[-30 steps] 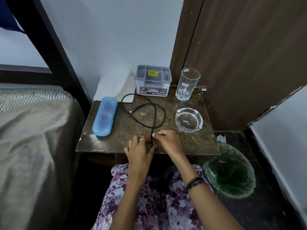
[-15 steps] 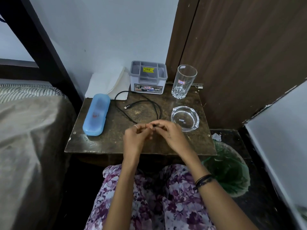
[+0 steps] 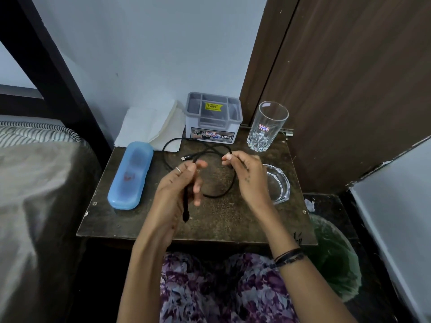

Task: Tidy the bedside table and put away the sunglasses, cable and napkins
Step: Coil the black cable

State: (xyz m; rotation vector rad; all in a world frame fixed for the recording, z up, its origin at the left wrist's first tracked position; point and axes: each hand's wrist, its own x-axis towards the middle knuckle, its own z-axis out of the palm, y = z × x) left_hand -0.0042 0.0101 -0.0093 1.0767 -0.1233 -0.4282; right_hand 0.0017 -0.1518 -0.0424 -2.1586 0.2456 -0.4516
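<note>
A thin black cable (image 3: 219, 195) loops above the dark bedside table (image 3: 221, 220). My left hand (image 3: 177, 187) pinches one stretch of it, with a plug end hanging down below the palm. My right hand (image 3: 247, 176) pinches the cable further along, near the glass. A second plug end (image 3: 184, 158) points left between the hands. A closed blue sunglasses case (image 3: 129, 176) lies along the table's left side. White napkins (image 3: 149, 127) lean against the wall at the back left. A grey compartment organiser (image 3: 213, 117) stands at the back centre.
A clear drinking glass (image 3: 267, 127) stands at the back right, and a glass ashtray (image 3: 278, 183) lies in front of it, partly behind my right hand. A green-lined bin (image 3: 335, 259) sits on the floor to the right. A bed (image 3: 35, 194) borders the left.
Both hands lifted the cable from the table's front edge and moved apart. The cable now hangs in a loop between them, with one end dangling under the left hand.
</note>
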